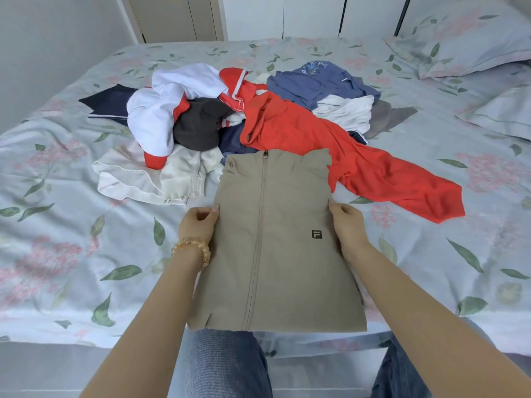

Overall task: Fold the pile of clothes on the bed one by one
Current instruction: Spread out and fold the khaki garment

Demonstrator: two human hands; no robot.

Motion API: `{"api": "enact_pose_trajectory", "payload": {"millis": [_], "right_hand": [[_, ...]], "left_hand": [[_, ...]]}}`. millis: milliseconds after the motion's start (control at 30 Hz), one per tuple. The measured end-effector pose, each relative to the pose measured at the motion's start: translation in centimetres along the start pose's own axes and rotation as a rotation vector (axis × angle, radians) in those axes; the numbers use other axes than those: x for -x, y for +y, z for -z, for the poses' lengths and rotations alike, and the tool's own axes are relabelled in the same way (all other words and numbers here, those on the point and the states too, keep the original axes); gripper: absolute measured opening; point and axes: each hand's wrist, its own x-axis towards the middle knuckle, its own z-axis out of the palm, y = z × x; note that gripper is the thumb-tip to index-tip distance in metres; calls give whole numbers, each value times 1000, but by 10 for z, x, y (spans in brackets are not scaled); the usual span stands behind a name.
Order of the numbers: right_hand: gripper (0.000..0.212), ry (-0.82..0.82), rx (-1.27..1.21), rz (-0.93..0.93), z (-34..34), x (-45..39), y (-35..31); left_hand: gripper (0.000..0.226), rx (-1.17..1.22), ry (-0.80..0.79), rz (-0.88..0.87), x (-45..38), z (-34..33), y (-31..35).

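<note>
— Where's the jacket now?

— The beige zip jacket [275, 242] lies in the lower centre of the frame, sleeves tucked under, hem hanging over the bed [57, 214] edge. My left hand [198, 222] pinches its left edge, my right hand [349, 225] grips the right, fingers [334, 208] curled round the cloth.

— How will it handle?

— Soft and light, I judge, thick enough to hold a crease. I'd grip the side edges. The unfolded pile [230, 119] sits above it.
</note>
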Motion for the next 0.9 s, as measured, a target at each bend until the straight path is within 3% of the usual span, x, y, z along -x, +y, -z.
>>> {"api": "enact_pose_trajectory", "payload": {"millis": [67, 167, 267, 333, 433, 567, 733, 900], "right_hand": [[48, -96, -75, -91, 16, 19, -1], [45, -267, -26, -111, 44, 56, -1], [32, -410, 17, -72, 49, 73, -7], [32, -486, -54, -144, 43, 77, -14], [36, -582, -168, -245, 33, 76, -20], [42, -631, -209, -225, 24, 74, -25], [51, -640, -263, -197, 15, 77, -26], [49, -672, -301, -49, -10, 97, -56]], "left_hand": [[47, -16, -59, 47, 23, 18, -8], [54, -67, -176, 115, 64, 44, -22], [51, 159, -486, 278, 100, 52, -17], [50, 231, -570, 328, 111, 45, -13], [59, 214, -542, 341, 118, 27, 1], [78, 235, -437, 262, 118, 13, 8], [41, 383, -421, 183, 117, 28, 2], [33, 469, -452, 102, 108, 74, 22]]}}
